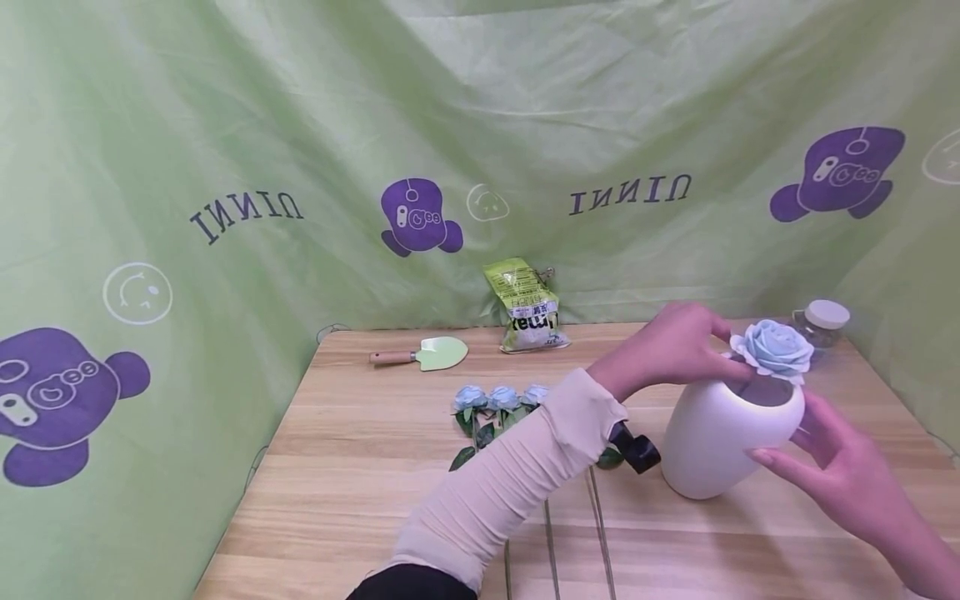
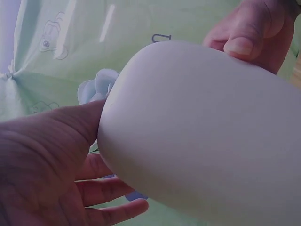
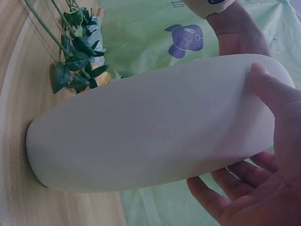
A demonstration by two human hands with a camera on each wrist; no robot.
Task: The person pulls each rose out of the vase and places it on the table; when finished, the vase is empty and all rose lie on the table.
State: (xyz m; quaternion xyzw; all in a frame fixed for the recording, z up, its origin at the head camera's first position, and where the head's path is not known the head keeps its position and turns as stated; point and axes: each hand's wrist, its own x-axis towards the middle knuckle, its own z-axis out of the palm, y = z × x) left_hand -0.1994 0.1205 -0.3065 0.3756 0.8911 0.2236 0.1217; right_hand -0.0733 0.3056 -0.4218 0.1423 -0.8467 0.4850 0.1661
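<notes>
A white vase [image 1: 723, 442] stands on the wooden table at the right, its mouth facing up. One pale blue rose [image 1: 774, 350] has its bloom at the mouth's far rim, its stem hidden. My left hand [image 1: 678, 354] reaches across to the mouth and pinches the rose just below the bloom; in the left wrist view the rim hides its fingertips. My right hand [image 1: 847, 467] grips the vase's upper right side. In the right wrist view, the right thumb [image 3: 265, 80] presses the near wall and the other fingers curl round beneath.
More blue roses [image 1: 502, 398] with green leaves lie left of the vase, their long stems [image 1: 551, 542] towards me, partly under my left sleeve [image 1: 510, 492]. Farther back are a green trowel [image 1: 442, 353], a green-and-white bag [image 1: 525, 308] and a white-lidded jar [image 1: 825, 321]. A green curtain [image 1: 480, 100] hangs behind.
</notes>
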